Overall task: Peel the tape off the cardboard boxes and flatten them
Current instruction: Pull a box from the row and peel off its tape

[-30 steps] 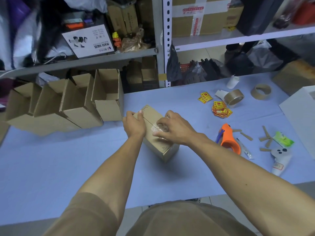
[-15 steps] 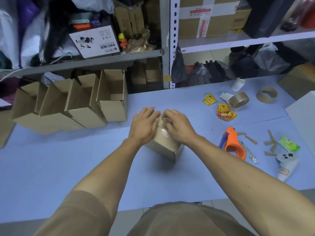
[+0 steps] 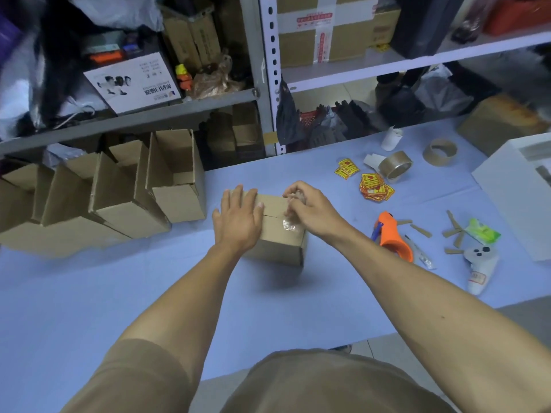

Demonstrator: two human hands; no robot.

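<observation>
Scanning from the left edge of the table (image 3: 89, 293), I note a row of open boxes (image 3: 125, 192) lying on their sides, tape already off but not yet flattened. Near the table's middle sits the closed box (image 3: 277, 234), and this is where the change lies. One second ago my left hand (image 3: 237, 219) gripped the box's near left corner; now it lies flat on the top panel, fingers straight and together, pressing the box down. My right hand (image 3: 310, 208) has moved from the top face toward the far right corner. Its fingers are curled and pinch a crumpled wad of clear tape (image 3: 296, 195). A glossy remnant (image 3: 288, 226) remains stuck on the near right of the top face, and the centre seam now shows bare. I judge the peel mostly complete; the remnant must release before the flaps open. Further right lie an orange tape dispenser (image 3: 393, 238) and a brown tape roll (image 3: 396, 166).
</observation>
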